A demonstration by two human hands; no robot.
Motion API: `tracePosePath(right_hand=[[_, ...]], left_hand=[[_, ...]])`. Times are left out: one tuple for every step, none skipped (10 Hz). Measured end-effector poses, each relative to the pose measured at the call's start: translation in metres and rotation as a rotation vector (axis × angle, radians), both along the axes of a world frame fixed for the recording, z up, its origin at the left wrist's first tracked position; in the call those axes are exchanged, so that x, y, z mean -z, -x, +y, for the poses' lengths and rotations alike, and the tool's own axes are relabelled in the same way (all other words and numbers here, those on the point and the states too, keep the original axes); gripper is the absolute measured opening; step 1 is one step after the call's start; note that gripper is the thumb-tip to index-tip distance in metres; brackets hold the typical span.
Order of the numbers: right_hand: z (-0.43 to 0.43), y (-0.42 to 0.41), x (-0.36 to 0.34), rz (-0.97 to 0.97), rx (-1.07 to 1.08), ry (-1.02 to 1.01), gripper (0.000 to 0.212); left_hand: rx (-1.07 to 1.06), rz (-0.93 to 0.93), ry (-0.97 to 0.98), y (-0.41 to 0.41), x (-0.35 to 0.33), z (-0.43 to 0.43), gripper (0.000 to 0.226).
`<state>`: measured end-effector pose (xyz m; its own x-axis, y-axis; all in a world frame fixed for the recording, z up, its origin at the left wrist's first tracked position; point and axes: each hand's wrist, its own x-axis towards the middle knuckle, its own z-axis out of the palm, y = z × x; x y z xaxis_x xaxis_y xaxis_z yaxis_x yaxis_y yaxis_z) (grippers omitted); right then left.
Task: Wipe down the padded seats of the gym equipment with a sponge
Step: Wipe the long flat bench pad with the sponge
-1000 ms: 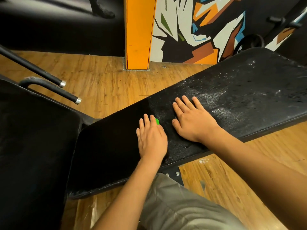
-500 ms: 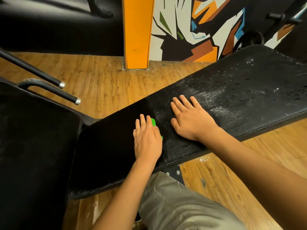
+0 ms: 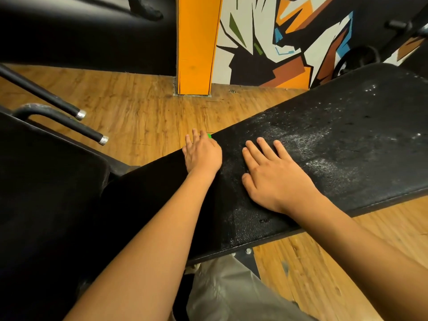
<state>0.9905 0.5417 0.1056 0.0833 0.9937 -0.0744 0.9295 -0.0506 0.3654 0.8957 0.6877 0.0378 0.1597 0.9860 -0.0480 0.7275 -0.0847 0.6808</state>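
Seen from the person's own head, looking down. Nearest, below and between the two bare forearms, is a knee in grey trousers (image 3: 231,295). Just under the right wrist, a black bracket with bolts (image 3: 248,250) shows beneath the near edge of a long black padded seat (image 3: 347,147), which runs from below the left forearm away to the right.

The right hand (image 3: 275,179) lies palm down on the padded seat, fingers straight and slightly spread, holding nothing. To its right the vinyl is covered in whitish speckles and streaks; to its left the surface looks plain dark.

A little farther off and just to the left, the left hand (image 3: 201,154) rests palm down at the far edge of the same seat, fingers straight and close together, their tips reaching past the edge. It presses on a green sponge (image 3: 209,136), almost wholly hidden, with only a small bright sliver showing by the fingertips.

Left of the left forearm sits a second black pad (image 3: 46,193). Beyond that pad, two black bars with silver ends (image 3: 92,133) point toward the hands.

Beyond the left fingertips is wooden plank floor (image 3: 139,117). Farther off in that direction stands an orange pillar (image 3: 196,42). Beyond the right hand, a wall carries an angular mural (image 3: 278,31) in white, black, orange, brown and blue. A dark round weight plate (image 3: 356,56) leans there, at the seat's far end.
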Motion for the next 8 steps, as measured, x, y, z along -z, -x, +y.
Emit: tracePosePath(right_hand=[[-0.001,0.000,-0.001,-0.003,0.001,0.010,0.079],[-0.001,0.002,-0.002,0.000,0.010,0.014,0.080],[0.000,0.002,-0.002,-0.001,0.017,0.032,0.082],[0.000,0.002,-0.003,-0.002,0.019,0.040,0.080],[0.000,0.002,-0.005,0.002,0.020,0.051,0.069],[-0.001,0.004,-0.007,0.017,0.022,0.056,0.069],[-0.002,0.004,-0.008,0.020,0.025,0.063,0.068],[-0.002,0.004,-0.010,0.019,0.030,0.062,0.068]], left_hand=[[0.032,-0.013,-0.008,0.005,0.001,-0.006,0.054],[0.044,-0.016,-0.009,0.013,0.001,-0.024,0.054],[0.036,-0.029,-0.025,0.019,0.002,-0.055,0.055],[0.036,-0.036,-0.056,0.023,0.003,-0.088,0.055],[0.060,-0.032,-0.060,0.030,0.003,-0.116,0.056],[0.093,-0.046,-0.027,0.037,0.002,-0.137,0.057],[0.132,-0.074,0.050,0.043,-0.002,-0.145,0.058],[0.198,-0.105,0.127,0.050,-0.008,-0.152,0.059]])
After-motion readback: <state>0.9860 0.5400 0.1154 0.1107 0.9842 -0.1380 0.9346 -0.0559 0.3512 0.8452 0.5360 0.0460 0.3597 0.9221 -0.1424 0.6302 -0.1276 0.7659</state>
